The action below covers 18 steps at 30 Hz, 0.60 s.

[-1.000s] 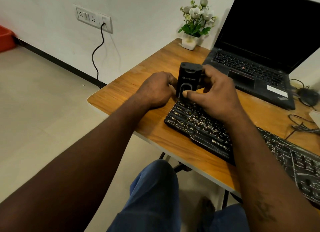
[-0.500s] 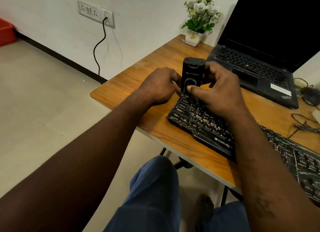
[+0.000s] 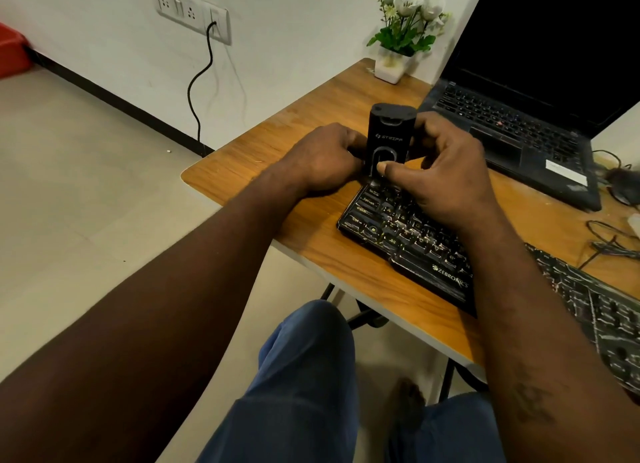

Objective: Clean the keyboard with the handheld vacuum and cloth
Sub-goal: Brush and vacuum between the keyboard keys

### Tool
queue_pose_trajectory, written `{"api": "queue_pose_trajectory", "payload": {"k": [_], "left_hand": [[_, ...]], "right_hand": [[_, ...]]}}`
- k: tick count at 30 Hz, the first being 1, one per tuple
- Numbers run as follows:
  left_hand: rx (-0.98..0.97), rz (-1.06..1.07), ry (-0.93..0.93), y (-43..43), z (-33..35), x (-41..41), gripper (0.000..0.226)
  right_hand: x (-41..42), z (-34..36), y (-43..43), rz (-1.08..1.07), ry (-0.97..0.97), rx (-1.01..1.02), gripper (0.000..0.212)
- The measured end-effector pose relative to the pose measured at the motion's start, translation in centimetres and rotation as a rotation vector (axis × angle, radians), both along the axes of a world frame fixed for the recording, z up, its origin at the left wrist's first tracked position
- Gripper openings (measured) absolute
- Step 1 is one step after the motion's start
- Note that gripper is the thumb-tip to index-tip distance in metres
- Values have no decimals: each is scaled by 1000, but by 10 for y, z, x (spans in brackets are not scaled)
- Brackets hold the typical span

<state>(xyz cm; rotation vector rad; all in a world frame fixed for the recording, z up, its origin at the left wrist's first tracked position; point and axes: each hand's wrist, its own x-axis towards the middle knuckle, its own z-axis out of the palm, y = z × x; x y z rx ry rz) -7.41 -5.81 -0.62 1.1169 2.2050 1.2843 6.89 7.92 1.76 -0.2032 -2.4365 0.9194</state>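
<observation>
A black handheld vacuum (image 3: 389, 133) stands upright on the far left corner of a black keyboard (image 3: 408, 241) that lies along the wooden desk's front edge. My right hand (image 3: 446, 175) grips the vacuum from the right, its thumb pressing the front near the oval button. My left hand (image 3: 325, 157) is curled against the vacuum's lower left side, holding it. The vacuum's nozzle end is hidden behind my hands. No cloth is in view.
An open black laptop (image 3: 526, 116) sits behind the keyboard at the right. A small white pot of flowers (image 3: 398, 57) stands at the desk's (image 3: 263, 171) far corner. Loose cables (image 3: 609, 241) lie at the right edge. A wall socket (image 3: 194, 12) with a plugged cord is on the left.
Both hands and the vacuum stay at the keyboard's far left corner. Only the camera view has shifted slightly.
</observation>
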Motion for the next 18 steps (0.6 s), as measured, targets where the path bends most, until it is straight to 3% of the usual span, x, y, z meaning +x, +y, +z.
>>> {"api": "queue_pose_trajectory", "payload": {"k": [3,7,14,16,18], "left_hand": [[-24,13,33,2,-2,-5,22],[-39,54,129,6,-8,-8,11],[-81,55,126,5,-3,-8,25],[-79,68,135,6,-4,-10,23],[-78,85,144,4,-3,-8,37]], "right_hand": [[0,-1,-1,72,-42,-25,50],[2,1,-4,195,-33,-36,47],[3,1,-6,281,-88,-28,46],[2,2,-3,230,-45,-11,47],[1,1,-1,148,-5,43,48]]}}
